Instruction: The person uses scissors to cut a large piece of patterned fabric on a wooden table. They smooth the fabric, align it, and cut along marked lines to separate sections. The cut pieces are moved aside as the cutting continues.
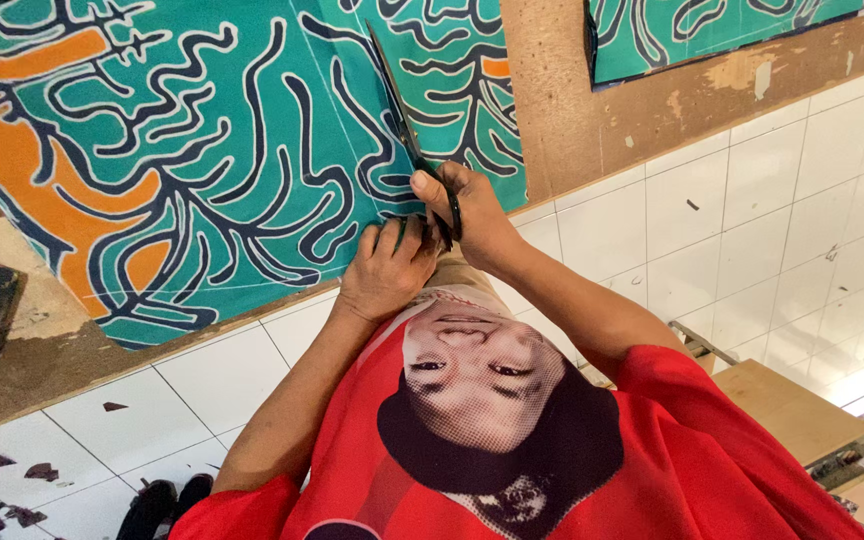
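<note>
While your right hand (477, 215) grips the black scissors (414, 140) — blades running far-left up the teal batik cloth (232, 150) — your left hand (387, 268) presses flat just near-left of them.

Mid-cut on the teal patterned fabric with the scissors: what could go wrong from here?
The left hand presses the fabric right beside the scissors, so its fingertips could get nicked. The fabric's edge overhangs the wooden table near the cut and may sag, perhaps pulling the line off course. The right hand hides the handles, so blade opening is unclear.
</note>
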